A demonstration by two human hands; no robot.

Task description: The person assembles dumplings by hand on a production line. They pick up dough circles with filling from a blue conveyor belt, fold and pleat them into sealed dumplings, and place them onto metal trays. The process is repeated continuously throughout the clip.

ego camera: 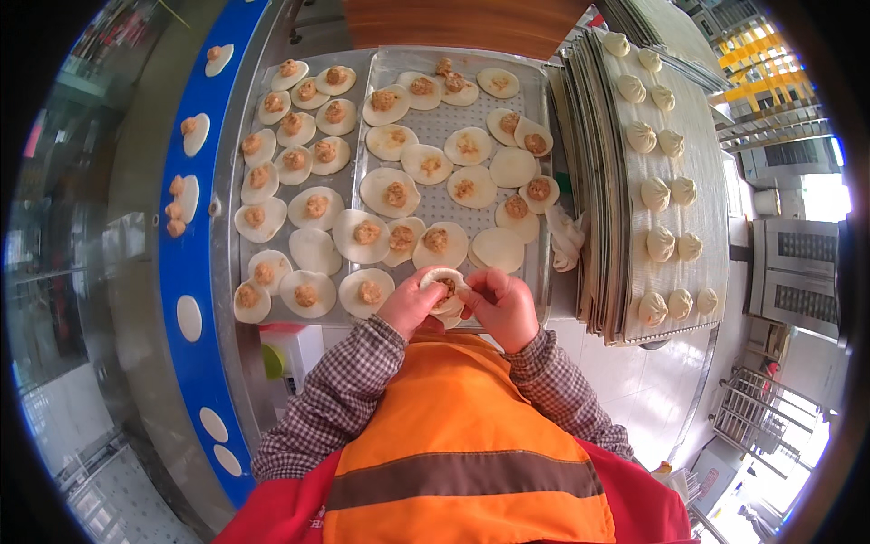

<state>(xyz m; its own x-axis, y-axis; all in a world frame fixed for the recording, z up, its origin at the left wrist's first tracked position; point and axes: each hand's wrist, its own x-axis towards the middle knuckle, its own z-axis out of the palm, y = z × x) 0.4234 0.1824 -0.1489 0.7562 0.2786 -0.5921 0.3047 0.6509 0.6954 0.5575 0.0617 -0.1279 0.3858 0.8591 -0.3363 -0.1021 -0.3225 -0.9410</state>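
Observation:
Between my two hands is a round dough wrapper (448, 311) with meat filling (445, 289) showing in its half-gathered middle. My left hand (413, 302) cups it from the left, its thumb lying against the filling. At the right rim, the thumb and fingers of my right hand (501, 304) pinch the dough edge. Both hands are over the near edge of a perforated metal tray (435, 200). Flat wrappers lie there, most with a ball of filling, such as the wrapper (440, 246) just beyond my hands. A bare wrapper (499, 249) lies beyond my right hand.
To the left runs a blue conveyor belt (187, 265) carrying dough discs, some with filling. On the right, pleated buns (655, 194) stand in rows on the top mesh tray of a tall stack (598, 204). A crumpled white cloth (566, 238) lies between tray and stack.

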